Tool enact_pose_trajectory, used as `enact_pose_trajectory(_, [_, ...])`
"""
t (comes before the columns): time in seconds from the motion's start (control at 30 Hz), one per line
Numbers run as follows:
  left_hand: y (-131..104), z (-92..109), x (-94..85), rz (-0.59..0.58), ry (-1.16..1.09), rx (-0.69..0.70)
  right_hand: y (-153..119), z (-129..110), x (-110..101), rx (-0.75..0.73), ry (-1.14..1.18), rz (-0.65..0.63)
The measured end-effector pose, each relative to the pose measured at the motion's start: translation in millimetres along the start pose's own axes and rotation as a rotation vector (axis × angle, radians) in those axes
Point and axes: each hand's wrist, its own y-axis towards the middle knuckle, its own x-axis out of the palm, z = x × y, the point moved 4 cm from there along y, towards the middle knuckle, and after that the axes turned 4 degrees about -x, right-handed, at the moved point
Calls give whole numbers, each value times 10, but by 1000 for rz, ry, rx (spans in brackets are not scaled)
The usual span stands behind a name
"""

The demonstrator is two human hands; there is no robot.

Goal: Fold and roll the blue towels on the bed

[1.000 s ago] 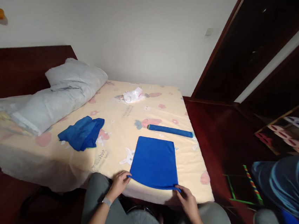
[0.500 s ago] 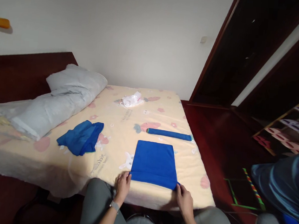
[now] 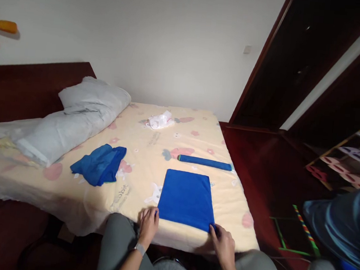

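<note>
A: Where is the blue square cloth (image 3: 187, 199), and how are your hands on it?

B: It lies flat between and just beyond your hands. Your left hand (image 3: 148, 225) pinches its near left corner, your right hand (image 3: 223, 243) the near right one.

A: So how far along are you?

B: One blue strip (image 3: 205, 162), beyond your right hand, looks finished: compact, long and narrow, rolled or folded, I can't tell which. Your square is spread smooth but, I'd judge, only partly worked. The crumpled blue cloth (image 3: 98, 165), left of and beyond your left hand, looks undone.

A: And the materials?

B: Your square is thin, matte and straight-edged; the crumpled one is limp, its folds uneven. Under them is a soft, cream printed bedsheet (image 3: 147, 157). Far beyond your hands sits a crinkled white plastic bag (image 3: 161, 120).
</note>
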Motion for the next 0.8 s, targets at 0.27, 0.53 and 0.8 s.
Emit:
enact_pose_trajectory(0.27, [-123,346,-61,-47,12,262,-73,-438,-103,-171,-147,144])
enact_pose_trajectory(0.53, [-261,773,84,-325,5,537,-374,-1083,309,-687,-109,-97])
enact_pose_trajectory(0.8, [-175,237,14,-326,29,441,-104,-375,96,-670,-172,-160])
